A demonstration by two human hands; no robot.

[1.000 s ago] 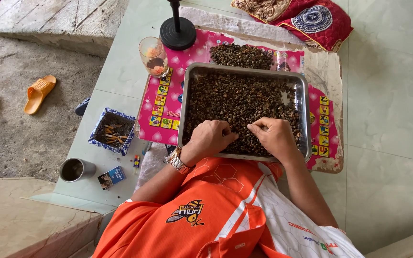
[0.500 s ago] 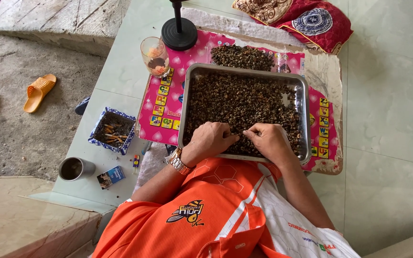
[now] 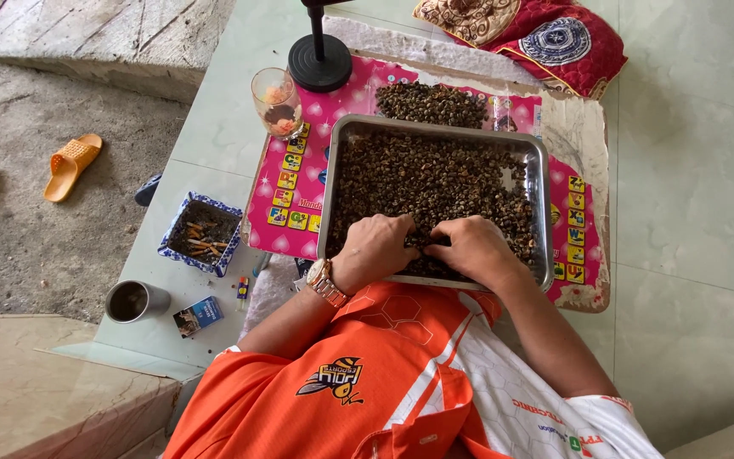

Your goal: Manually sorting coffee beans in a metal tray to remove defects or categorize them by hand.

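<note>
Beans [image 3: 435,183] fill the metal tray [image 3: 542,212], whose near edge we work with left hand [image 3: 377,249] and right hand [image 3: 473,248], fingers curled into them, equally near.

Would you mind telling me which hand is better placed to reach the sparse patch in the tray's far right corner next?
Probably the right hand: it rests in the tray on that side, while the left hand, with the wristwatch, sits further left.
</note>
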